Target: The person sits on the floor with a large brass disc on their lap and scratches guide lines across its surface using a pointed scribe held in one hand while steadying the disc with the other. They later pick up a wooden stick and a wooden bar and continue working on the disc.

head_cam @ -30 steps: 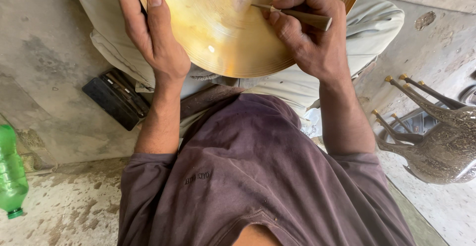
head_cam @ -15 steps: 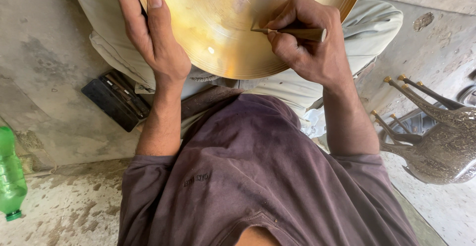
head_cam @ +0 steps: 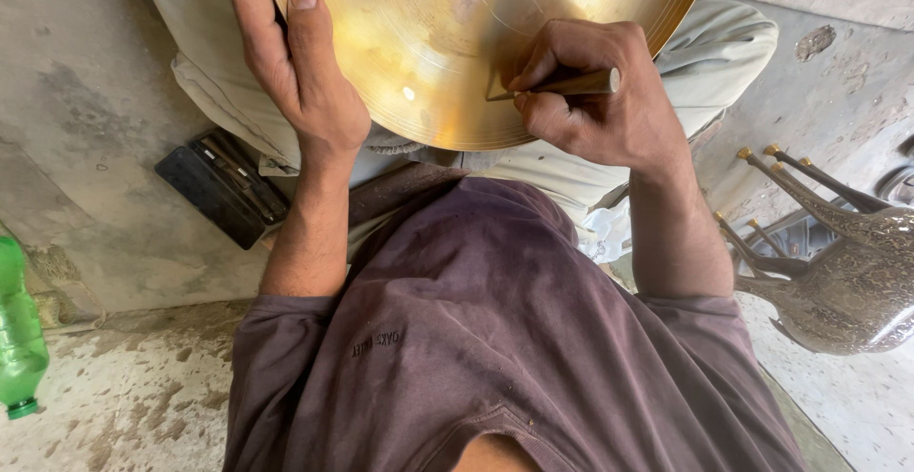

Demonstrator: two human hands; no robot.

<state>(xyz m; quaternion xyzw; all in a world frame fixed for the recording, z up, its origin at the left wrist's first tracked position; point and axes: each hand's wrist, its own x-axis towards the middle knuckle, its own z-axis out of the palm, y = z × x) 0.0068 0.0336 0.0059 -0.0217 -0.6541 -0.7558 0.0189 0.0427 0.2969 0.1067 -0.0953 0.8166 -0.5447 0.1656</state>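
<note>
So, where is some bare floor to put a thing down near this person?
Bare concrete lies between the green plastic bottle and the black flat case. The lap is crowded: round brass plate, left hand, right hand holding a thin metal tool.

green bottle (head_cam: 19, 334) | black case (head_cam: 221, 186) | engraved metal piece (head_cam: 838, 272)

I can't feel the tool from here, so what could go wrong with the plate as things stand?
1. The pointed tool in the right hand meets the smooth brass plate at a shallow angle; it might skid and scratch the surface.
2. Only the left hand steadies the plate on the lap, so it could shift under pressure.
3. A slip could drive the tip toward the left hand.
</note>
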